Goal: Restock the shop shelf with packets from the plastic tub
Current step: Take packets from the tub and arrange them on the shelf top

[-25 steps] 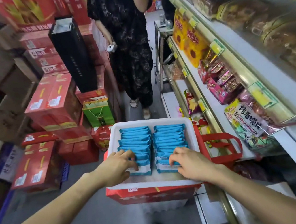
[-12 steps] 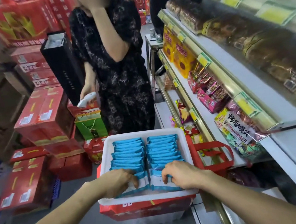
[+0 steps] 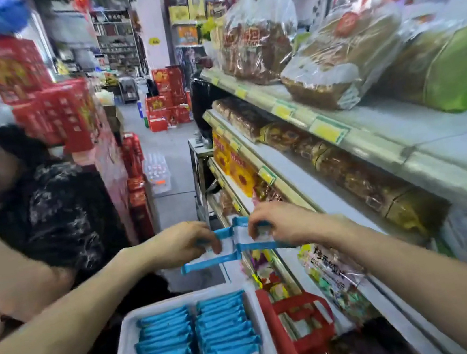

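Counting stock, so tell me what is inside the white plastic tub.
Inside the white tub lie two rows of blue-and-white packets, side by side, overlapping closely. The tub's floor and anything beneath them is covered; its near end runs out of frame.

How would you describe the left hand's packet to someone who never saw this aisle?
Start at the white tub at the bottom, holding two rows of blue packets. Above it, the left hand and right hand each hold one blue-and-white packet. The left packet hangs lower and farther from the shelf than the right packet.
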### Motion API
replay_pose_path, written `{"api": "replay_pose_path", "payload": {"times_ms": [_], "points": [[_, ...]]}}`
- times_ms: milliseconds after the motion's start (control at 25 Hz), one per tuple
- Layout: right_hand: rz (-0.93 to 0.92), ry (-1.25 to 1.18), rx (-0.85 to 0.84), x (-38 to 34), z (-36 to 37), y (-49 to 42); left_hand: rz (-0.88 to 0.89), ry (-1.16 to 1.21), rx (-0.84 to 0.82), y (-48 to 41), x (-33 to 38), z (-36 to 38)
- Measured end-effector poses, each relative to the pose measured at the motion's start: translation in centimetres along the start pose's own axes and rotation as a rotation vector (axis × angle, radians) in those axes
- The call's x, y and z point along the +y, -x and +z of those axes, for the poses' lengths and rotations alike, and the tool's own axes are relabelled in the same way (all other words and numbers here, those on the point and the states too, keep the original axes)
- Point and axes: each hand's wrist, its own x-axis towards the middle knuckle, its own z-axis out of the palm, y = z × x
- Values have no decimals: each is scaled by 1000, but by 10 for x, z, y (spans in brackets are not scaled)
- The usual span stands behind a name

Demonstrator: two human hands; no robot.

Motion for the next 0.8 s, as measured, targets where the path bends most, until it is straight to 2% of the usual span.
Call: {"api": "replay_pose_path", "payload": {"times_ms": [320,520,640,800], "points": [[74,163,140,2,-162,22,79,-66,93,-64,43,-168],[155,140,255,22,-243,65,153,-30,168,-96,86,-255],[221,71,292,40,-271,113,267,55,145,-125,127,-280],[359,76,322,64,-284,186,441,33,104,-175,201,-275]]}}
